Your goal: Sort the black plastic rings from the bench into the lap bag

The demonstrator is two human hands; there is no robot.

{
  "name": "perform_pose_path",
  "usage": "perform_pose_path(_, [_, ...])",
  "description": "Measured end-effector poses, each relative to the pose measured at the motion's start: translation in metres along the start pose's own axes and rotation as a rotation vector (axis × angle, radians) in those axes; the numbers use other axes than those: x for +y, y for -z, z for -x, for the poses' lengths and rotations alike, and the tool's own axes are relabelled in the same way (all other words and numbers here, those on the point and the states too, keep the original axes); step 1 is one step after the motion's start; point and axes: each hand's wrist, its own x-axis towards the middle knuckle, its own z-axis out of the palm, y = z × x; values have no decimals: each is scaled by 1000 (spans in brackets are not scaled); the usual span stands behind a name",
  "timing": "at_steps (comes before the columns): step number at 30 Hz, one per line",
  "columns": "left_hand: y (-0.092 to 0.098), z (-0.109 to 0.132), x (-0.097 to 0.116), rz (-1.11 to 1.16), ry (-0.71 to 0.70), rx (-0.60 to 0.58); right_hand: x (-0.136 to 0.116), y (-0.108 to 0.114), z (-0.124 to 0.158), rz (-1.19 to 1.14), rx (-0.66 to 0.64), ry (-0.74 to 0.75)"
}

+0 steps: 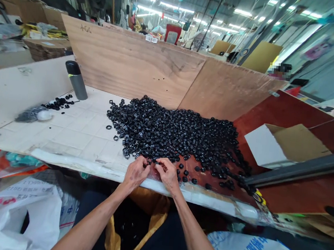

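A wide heap of small black plastic parts (166, 131) lies on the worktable, ring-like pieces on its left and smaller cap-like pieces on its right. At the heap's front edge my left hand (136, 173) has its fingers curled into a pinch; what lies between them is too small to make out. Close beside it, my right hand (167, 175) is closed too, thumb and fingertips together at a small dark piece. Below both hands, an open yellow-brown bag (110, 234) at my lap holds dark contents.
Plywood boards (132, 61) wall the table's back. A dark bottle (76, 79) stands left, near a clear bag of black parts (29, 113). An open carton (287, 145) and a grey metal bar (303, 165) are right. White sacks (20, 213) lie below.
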Motion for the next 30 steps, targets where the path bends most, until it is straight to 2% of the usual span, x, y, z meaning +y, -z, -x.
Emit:
perform_pose_path(3, [1,-2,-1,78,63,40,-1,-7,3,-268,-23,-177])
perform_pose_path(6, [2,-4,-5,172,29,51,-2,-16,4,-336,7,-278])
perform_pose_path(9, [2,-6,-11,385,32,-8,-3,-18,3,-319,10,-284])
perform_pose_path(12, [-3,-6,-14,657,151,-74,-6,-14,2,-351,1,-275])
perform_pose_path(14, [-6,-5,-15,741,221,-99,-8,-12,2,-332,-15,-229])
perform_pose_path(18, [-6,-6,-11,688,229,-115,-9,-12,1,-265,-60,-137])
perform_pose_path(23, [6,-6,-8,442,58,-93,-1,-22,1,-352,-8,-260])
perform_pose_path(27, [7,-5,-13,560,16,-194,6,-25,3,-318,40,-311])
perform_pose_path(30, [5,-6,-15,629,22,-220,5,-22,3,-224,92,-197])
